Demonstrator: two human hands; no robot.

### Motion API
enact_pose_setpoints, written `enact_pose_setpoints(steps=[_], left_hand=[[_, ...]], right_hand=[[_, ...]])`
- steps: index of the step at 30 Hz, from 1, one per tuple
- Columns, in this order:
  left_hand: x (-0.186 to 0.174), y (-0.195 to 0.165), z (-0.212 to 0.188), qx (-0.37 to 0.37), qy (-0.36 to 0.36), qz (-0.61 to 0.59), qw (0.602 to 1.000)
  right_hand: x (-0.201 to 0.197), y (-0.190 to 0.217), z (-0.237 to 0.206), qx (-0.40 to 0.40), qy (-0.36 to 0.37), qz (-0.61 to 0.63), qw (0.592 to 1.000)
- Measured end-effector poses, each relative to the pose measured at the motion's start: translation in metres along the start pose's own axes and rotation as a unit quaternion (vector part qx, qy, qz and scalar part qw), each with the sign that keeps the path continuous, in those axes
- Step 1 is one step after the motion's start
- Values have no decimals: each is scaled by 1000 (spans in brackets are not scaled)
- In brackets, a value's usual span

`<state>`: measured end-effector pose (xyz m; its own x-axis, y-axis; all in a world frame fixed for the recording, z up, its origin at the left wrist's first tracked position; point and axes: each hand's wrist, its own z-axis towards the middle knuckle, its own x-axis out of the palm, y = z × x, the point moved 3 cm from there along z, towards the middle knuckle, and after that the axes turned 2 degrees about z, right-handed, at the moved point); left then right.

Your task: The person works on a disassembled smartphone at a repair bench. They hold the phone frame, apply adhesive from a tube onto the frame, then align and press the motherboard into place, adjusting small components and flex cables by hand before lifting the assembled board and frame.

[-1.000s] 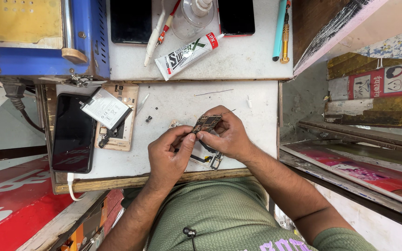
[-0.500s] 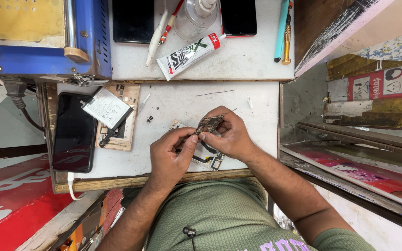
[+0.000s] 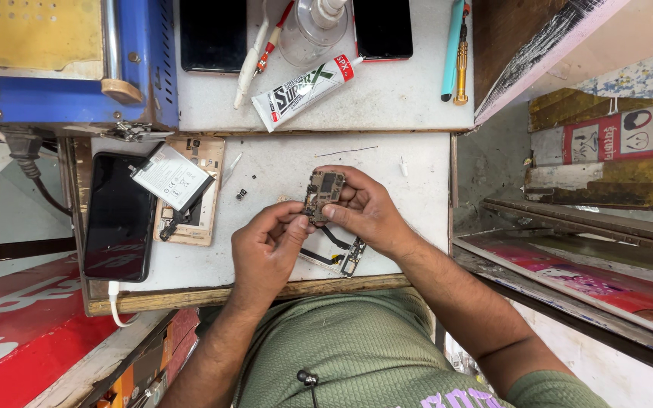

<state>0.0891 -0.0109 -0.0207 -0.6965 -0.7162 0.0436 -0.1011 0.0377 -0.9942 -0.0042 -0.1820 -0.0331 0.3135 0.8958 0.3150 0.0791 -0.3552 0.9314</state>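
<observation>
Circuit board (image 3: pixel 322 193): sitting pinched between both hands above the middle of the bench (image 3: pixel 417 162), near its front edge
Dark phone (image 3: pixel 120 216): lying face up at the bench's left edge, a white cable (image 3: pixel 115 302) hanging off the front edge below it
Opened phone frame (image 3: pixel 190 193): lying just right of the dark phone, carrying a white battery (image 3: pixel 169 177) tilted across its top
Left hand (image 3: pixel 266 253): curling closed, thumb and forefinger pinching the board's lower left corner
Right hand (image 3: pixel 368 211): wrapping fingers round the board's right side, thumb pressing its lower edge
Flex strip (image 3: pixel 338 253): lying on the bench under the hands, by the front edge
Glue tube (image 3: pixel 304 89): lying slantwise on the rear shelf
Screwdriver (image 3: pixel 460 53): resting toward the shelf's right rear corner
</observation>
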Motion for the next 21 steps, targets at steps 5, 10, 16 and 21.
enact_pose_setpoints(steps=[5, 10, 16, 21], left_hand=[[-19, -17, 2, 43, -22, 129, 991], [-26, -46, 0, 231, -33, 334, 913], [-21, -53, -3, 347, 2, 417, 840], [-42, -40, -8, 225, -72, 312, 920]], right_hand=[[0, -2, 3, 26, 35, 74, 996], [-1, -9, 3, 75, 74, 68, 992], [0, -18, 0, 108, 149, 52, 981], [-11, -25, 1, 100, 151, 29, 983]])
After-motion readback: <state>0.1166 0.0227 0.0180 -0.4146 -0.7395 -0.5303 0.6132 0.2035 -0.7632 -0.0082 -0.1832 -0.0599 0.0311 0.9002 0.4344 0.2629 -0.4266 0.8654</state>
